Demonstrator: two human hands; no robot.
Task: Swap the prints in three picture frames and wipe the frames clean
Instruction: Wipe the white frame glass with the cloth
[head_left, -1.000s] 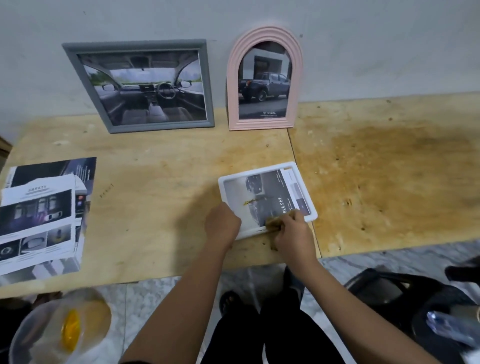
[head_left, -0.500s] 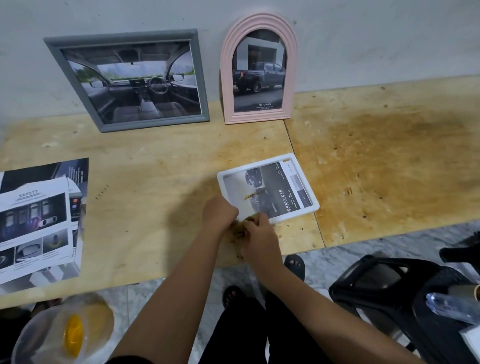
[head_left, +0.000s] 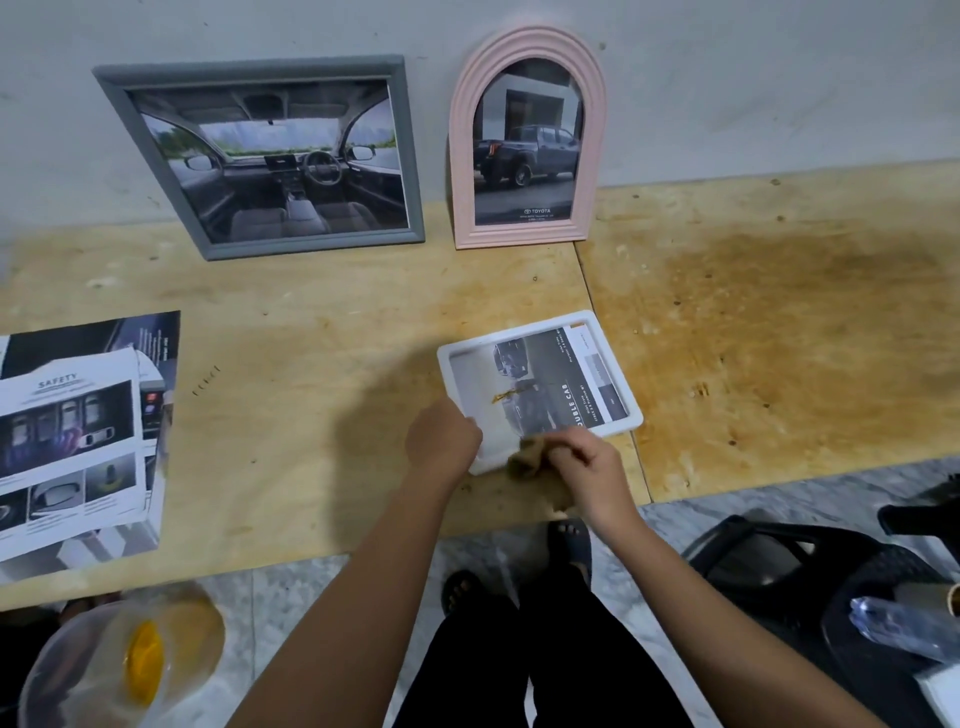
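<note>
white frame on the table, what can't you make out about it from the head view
white frame near corner: head view, covered by the left hand and the cloth in the right hand.
print: head view, small text too small and blurred.
cloth: mostly hidden by the right hand.

This looks like a makeshift work corner in a plain room, likely a home. A bare, stained plywood table (head_left: 779, 338) stands against a scuffed grey wall (head_left: 727, 78). Marbled floor tiles (head_left: 270, 592) lie underneath, and a black plastic chair (head_left: 831, 551) is just beside the table.
</note>
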